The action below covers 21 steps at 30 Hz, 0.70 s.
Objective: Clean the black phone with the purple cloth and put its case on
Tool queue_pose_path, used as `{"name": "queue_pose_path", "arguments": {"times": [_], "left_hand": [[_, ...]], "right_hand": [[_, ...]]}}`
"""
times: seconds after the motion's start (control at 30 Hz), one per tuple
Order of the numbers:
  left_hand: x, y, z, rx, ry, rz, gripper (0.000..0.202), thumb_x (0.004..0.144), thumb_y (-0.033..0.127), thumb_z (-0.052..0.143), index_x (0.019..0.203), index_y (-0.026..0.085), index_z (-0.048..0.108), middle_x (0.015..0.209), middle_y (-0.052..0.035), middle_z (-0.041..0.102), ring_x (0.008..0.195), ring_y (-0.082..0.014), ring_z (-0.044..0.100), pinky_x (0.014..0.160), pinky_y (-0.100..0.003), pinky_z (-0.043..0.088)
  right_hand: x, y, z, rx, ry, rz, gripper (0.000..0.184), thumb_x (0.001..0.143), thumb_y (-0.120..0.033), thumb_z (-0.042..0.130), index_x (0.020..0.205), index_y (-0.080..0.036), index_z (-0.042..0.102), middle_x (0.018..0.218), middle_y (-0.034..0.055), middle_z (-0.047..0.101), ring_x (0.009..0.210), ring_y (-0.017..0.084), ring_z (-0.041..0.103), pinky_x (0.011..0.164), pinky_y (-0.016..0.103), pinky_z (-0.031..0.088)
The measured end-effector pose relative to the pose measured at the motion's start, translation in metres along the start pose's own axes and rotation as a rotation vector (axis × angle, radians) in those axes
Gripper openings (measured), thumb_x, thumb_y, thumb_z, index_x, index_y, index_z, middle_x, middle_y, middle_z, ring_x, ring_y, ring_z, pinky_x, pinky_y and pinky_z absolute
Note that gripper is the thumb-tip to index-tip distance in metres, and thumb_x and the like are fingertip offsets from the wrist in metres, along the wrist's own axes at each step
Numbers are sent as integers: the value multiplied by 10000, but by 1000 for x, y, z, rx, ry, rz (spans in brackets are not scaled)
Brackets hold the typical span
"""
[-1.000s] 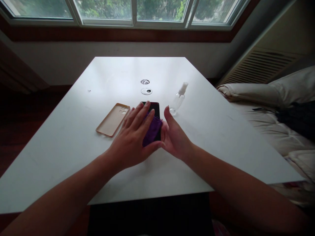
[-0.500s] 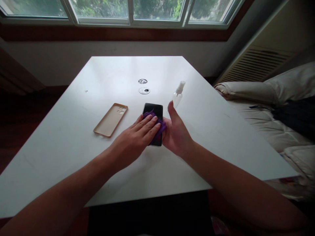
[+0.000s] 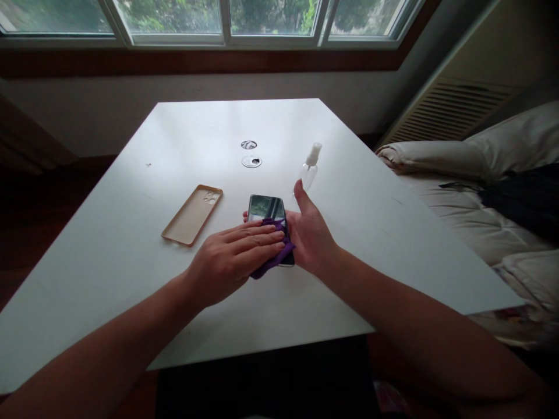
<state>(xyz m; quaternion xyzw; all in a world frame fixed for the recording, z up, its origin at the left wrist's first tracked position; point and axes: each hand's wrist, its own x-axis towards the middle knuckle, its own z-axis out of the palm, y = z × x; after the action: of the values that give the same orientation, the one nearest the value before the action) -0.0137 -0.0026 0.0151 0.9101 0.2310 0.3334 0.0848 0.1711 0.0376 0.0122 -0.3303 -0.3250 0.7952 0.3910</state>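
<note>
A dark smartphone (image 3: 267,206) lies over the palm of my right hand (image 3: 312,238), whose fingers pass beneath it with the tips showing at its left edge. The right thumb stands up, off the screen. My left hand (image 3: 231,253) presses a purple cloth (image 3: 273,265) flat against the lower part of the screen, its fingers close together. The window is mirrored in the upper, uncovered part of the glass. To the left of the hands lies a beige phone case (image 3: 192,215), open side up.
A clear spray bottle (image 3: 311,166) with a white top stands just beyond my right thumb. Two round inserts (image 3: 251,162) sit farther back in the white table (image 3: 109,256). At right is a pale padded seat (image 3: 441,192) with dark fabric (image 3: 524,198) on it.
My left hand has slid the purple cloth down the phone, baring more of the upper screen. The phone's tilt has changed, so its glass now reflects the window. The view has shifted slightly.
</note>
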Motion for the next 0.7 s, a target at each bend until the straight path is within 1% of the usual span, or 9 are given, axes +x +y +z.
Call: {"name": "queue_pose_path", "arguments": {"times": [0.17,0.27,0.4,0.43,0.5,0.57,0.6,0.63,0.7], "left_hand": [[0,7,5,-42,17,141,391,944,124,638,1331,177,620,1358,-64,653,1309,-212,598,1195,-435,456],[2,7,11,-6,-15,218,367,974,112,583,1340,129,604,1397,-79,625,1342,-204,568,1214,-426,430],[5,8,22,90,-177,103,511,978,70,499,1486,117,466,1556,-87,461,1476,-217,399,1269,-436,330],[5,9,25,119,-215,65,551,984,130,522,1524,100,411,1597,-105,391,1512,-240,328,1278,-451,305],[4,10,30,155,-273,-6,754,978,411,595,1565,36,307,1645,-174,256,1553,-306,191,1283,-493,265],[1,12,35,147,-298,-78,1113,849,751,576,1577,-17,231,1651,-245,158,1557,-365,99,1277,-534,238],[0,12,36,132,-305,-115,1239,776,851,534,1582,-27,198,1649,-268,122,1554,-384,64,1274,-550,224],[0,12,37,113,-315,-152,1308,730,901,499,1589,-28,166,1647,-282,91,1550,-396,34,1273,-561,209],[-1,11,38,78,-342,-217,1335,719,921,463,1603,-11,102,1646,-289,36,1543,-400,-15,1274,-568,180]], "right_hand": [[1,-3,-6,314,98,3,749,882,-791,459,1309,-178,506,1037,160,734,1007,319,725,837,509,619],[1,-4,-7,457,148,-46,658,885,-743,520,1271,-210,524,1013,135,735,948,284,737,816,483,629],[2,-3,-6,512,207,-91,596,844,-754,583,1128,-230,593,829,65,703,792,221,722,807,449,631],[2,-2,-6,510,217,-92,595,830,-762,596,1102,-233,599,806,53,693,779,217,717,812,455,629],[3,1,-4,490,245,-76,601,802,-778,616,1057,-233,601,784,42,679,794,231,720,809,480,627],[4,6,-2,459,274,-32,622,767,-798,636,1023,-233,600,782,42,677,832,264,728,787,502,627],[4,8,-1,443,284,-7,636,747,-808,647,1010,-231,600,783,44,678,845,278,731,773,502,628],[4,10,1,430,292,15,648,731,-816,655,998,-228,602,783,46,678,850,285,732,760,493,629],[3,13,6,420,304,40,648,721,-817,665,972,-222,607,774,47,677,838,278,733,752,459,630]]}}
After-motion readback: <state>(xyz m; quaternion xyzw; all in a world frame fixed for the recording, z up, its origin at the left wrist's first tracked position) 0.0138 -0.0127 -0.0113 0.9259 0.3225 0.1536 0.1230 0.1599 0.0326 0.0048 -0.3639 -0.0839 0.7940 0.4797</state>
